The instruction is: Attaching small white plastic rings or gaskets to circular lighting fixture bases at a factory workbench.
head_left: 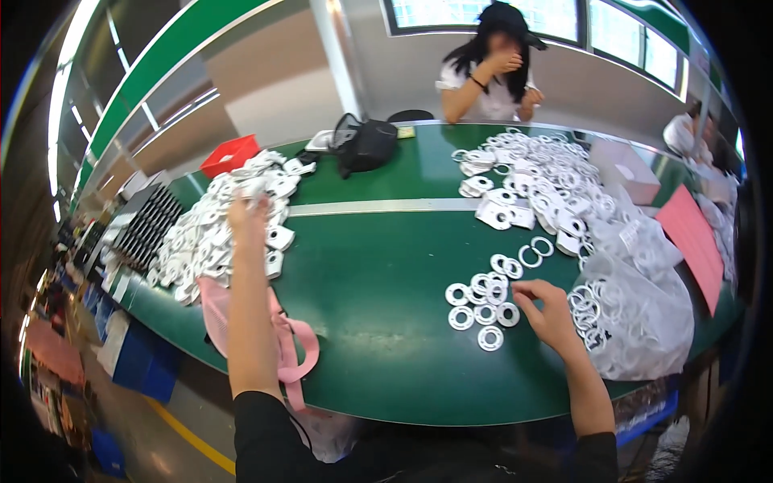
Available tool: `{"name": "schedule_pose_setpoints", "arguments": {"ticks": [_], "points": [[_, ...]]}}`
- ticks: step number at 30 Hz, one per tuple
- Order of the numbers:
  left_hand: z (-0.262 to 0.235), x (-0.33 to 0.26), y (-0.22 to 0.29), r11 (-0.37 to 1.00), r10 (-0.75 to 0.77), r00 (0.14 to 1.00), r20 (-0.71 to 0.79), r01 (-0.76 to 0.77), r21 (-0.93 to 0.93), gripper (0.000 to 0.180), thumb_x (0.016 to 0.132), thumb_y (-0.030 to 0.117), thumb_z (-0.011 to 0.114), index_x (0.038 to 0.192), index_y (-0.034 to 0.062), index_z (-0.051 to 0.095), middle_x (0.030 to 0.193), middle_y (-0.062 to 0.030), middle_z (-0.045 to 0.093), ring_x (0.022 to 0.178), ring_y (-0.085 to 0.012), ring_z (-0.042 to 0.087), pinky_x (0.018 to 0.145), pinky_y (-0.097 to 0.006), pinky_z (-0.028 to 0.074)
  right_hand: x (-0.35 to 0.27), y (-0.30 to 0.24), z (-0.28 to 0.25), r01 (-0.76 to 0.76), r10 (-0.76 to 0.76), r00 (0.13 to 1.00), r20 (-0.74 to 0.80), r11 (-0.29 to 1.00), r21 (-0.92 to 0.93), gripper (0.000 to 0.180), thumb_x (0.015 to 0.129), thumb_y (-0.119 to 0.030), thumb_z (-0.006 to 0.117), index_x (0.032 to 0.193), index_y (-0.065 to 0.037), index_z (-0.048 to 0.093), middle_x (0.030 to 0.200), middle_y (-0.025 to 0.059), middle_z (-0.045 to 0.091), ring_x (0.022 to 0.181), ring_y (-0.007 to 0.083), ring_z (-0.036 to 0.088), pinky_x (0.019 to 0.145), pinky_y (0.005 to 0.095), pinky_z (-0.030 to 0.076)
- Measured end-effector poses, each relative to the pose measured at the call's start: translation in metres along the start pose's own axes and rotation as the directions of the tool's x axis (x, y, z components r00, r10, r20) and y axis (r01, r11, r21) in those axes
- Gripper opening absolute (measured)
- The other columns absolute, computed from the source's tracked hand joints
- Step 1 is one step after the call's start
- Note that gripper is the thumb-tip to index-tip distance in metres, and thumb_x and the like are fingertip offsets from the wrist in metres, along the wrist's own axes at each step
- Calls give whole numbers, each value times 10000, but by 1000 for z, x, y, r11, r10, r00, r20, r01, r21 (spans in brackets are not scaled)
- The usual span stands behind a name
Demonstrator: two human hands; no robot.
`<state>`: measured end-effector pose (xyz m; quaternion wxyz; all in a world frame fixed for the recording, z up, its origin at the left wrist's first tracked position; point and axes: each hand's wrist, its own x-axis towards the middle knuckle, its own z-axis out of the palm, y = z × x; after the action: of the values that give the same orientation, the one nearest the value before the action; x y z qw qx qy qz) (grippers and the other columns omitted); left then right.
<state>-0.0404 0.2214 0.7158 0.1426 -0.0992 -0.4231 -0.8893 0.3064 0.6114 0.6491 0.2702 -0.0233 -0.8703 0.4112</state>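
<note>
My left arm reaches out to a heap of white flat parts with round holes (213, 221) on the left of the table. There my left hand (248, 216), a little blurred, has its fingers closed on a white part (254, 190) at the top of the heap. At the right, my right hand (549, 312) is bent with thumb and forefinger apart, and nothing shows between them. Just left of its fingertips lies a loose group of white ring-shaped discs (485, 299). Two thin white rings (535, 251) lie beyond that hand.
A second white heap (531, 173) spreads at the far right. Beside my right forearm sits a clear bag of white rings (636, 322). A pink strapped bag (282, 338) lies under my left forearm. A black bag (366, 145) and red bin (229, 155) stand farther back. A person (491, 72) sits opposite.
</note>
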Motion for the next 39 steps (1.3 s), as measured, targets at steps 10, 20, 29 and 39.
{"name": "schedule_pose_setpoints", "arguments": {"ticks": [10, 20, 29, 39], "points": [[91, -94, -76, 769, -483, 837, 256, 266, 581, 336, 844, 176, 560, 1137, 23, 500, 900, -80, 615, 785, -155, 588, 638, -268, 477, 2, 22, -26, -83, 38, 975, -218, 976, -201, 239, 748, -44, 649, 985, -43, 625, 874, 102, 612, 773, 247, 578, 675, 334, 457], [202, -200, -235, 388, -218, 429, 876, -786, 482, 404, 810, 202, 617, 1184, 79, 529, 1239, -156, 509, 1177, -349, 423, 966, -410, 376, 4, 44, -14, 108, -128, 992, -22, 908, -404, 348, 767, -36, 616, 1111, -35, 564, 1132, 122, 550, 1052, 303, 487, 913, 376, 400], [209, -213, -266, 233, -122, 449, 885, -854, 466, 232, 763, 130, 651, 951, 23, 568, 1259, -188, 442, 1225, -347, 358, 979, -447, 309, 6, 59, 6, 102, -91, 995, 46, 876, -472, 283, 770, -184, 653, 1013, -51, 595, 1060, 93, 549, 977, 273, 507, 799, 365, 437], [182, -267, -152, 384, -762, 147, 631, 886, 258, 452, 955, 456, 258, 1129, 95, 466, 1167, -107, 543, 1064, -299, 550, 898, -530, 446, 7, 23, -2, 198, -245, 920, -307, 964, -177, 179, 726, -69, 695, 900, -74, 653, 991, 83, 592, 914, 256, 546, 775, 333, 449]]}}
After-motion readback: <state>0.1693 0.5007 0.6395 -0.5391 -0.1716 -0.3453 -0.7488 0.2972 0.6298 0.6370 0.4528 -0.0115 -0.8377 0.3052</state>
